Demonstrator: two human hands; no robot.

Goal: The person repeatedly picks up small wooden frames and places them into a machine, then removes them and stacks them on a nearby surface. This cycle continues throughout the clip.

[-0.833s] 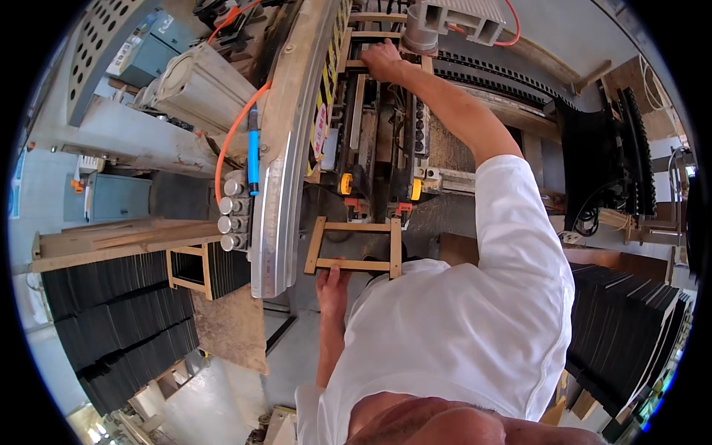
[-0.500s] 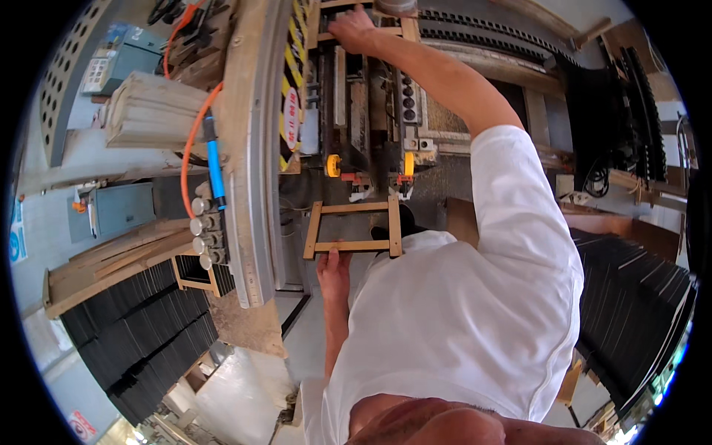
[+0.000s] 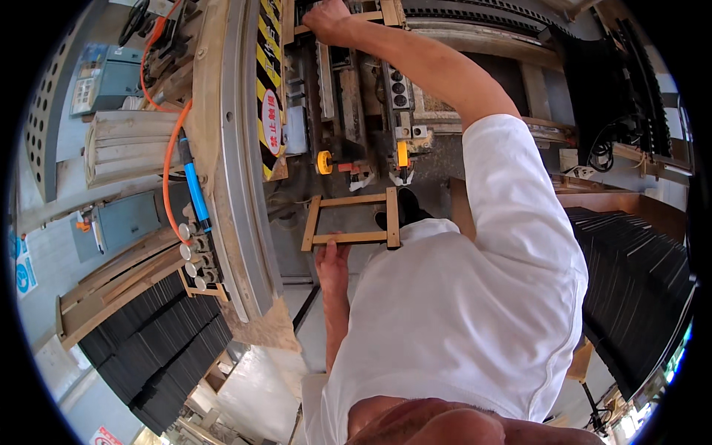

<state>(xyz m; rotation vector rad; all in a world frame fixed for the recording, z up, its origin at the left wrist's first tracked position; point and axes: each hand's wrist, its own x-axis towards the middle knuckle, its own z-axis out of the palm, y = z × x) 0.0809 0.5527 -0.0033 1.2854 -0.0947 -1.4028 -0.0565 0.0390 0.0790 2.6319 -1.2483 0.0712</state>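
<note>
A small rectangular wooden frame (image 3: 351, 239), with two longer rails and two short end pieces, is held in front of my body. My left hand (image 3: 332, 268) grips its near rail from below, and the thumb shows against the wood. At the top of the view my right arm stretches far out over a machine. There my right hand (image 3: 325, 21) is closed around the rail of a second wooden frame (image 3: 369, 16), which lies across the machine's rails. Its fingertips are partly hidden, and the picture's upper edge cuts that frame off.
Two yellow rollers (image 3: 324, 162) sit at the machine's near end. Left runs a long metal beam (image 3: 245, 185) beside a black-and-yellow striped strip (image 3: 270, 74). An orange hose (image 3: 167, 159) with a blue handle (image 3: 194, 182) hangs there. Stacks of black panels (image 3: 159, 348) stand on both sides.
The view has turned slightly, so the machine and beam sit a little farther left and the far frame higher. Both hands keep their hold on the two frames.
</note>
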